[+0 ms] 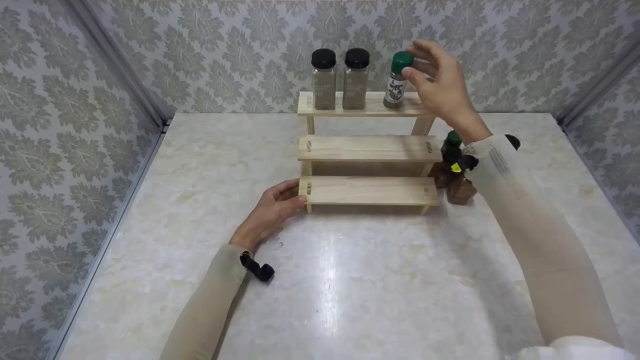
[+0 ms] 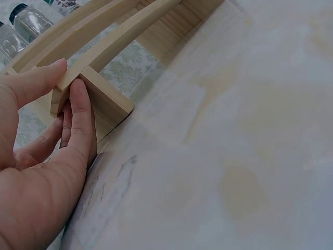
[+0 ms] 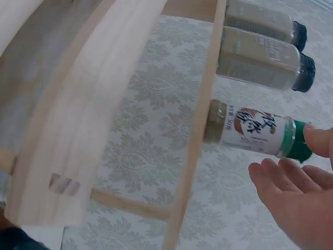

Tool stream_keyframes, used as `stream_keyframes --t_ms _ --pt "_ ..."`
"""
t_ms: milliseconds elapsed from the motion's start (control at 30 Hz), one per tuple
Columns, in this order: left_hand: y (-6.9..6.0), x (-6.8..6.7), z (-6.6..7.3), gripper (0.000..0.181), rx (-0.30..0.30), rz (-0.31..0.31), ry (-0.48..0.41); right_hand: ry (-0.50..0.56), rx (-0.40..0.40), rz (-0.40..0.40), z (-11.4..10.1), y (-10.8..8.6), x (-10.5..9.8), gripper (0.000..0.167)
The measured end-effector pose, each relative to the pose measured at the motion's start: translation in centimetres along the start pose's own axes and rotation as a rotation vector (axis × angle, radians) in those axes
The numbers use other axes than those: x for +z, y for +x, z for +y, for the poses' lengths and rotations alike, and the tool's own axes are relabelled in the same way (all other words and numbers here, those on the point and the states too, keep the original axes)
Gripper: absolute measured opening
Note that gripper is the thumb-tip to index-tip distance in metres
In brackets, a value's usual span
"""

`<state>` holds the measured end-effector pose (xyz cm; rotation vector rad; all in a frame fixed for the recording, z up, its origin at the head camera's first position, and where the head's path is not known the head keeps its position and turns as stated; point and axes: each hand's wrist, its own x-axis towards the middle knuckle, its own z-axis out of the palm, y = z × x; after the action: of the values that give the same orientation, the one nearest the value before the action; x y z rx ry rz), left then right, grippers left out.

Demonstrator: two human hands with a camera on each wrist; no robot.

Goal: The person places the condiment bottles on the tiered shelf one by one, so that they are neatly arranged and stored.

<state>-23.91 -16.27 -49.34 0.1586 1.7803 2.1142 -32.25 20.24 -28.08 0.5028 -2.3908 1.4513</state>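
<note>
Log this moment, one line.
left hand: grips wooden rack, bottom tier | right hand: touches green-capped spice jar, top tier | same tier: two black-capped spice jars

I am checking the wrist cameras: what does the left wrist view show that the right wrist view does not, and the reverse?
Only the left wrist: the left hand, gripping one end of the wooden rack.
Only the right wrist: the right hand, its thumb at the green cap of a small bottle.
Both: the rack and dark-capped jars.
</note>
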Motion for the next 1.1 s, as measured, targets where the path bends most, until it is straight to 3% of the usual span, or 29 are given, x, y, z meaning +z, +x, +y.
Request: stream_keyframes --t_ms 233,500,767,1100 --pt "0.0 -0.1 0.1 0.066 -0.02 0.013 0.013 -0.054 0.001 0.082 -0.3 -0.8 -2.8 0.051" --pt "0.0 0.0 0.0 0.066 -0.023 0.013 0.016 -0.062 -0.036 0.226 0.9 -2.5 -8.4 0.044" --pt "0.0 0.0 0.0 0.068 -0.03 0.017 -0.027 -0.103 0.004 0.261 4.1 -5.0 -12.4 0.044" --pt "0.1 0.1 0.0 0.066 -0.024 0.005 -0.023 -0.133 0.152 0.26 8.9 -8.5 -14.7 0.048"
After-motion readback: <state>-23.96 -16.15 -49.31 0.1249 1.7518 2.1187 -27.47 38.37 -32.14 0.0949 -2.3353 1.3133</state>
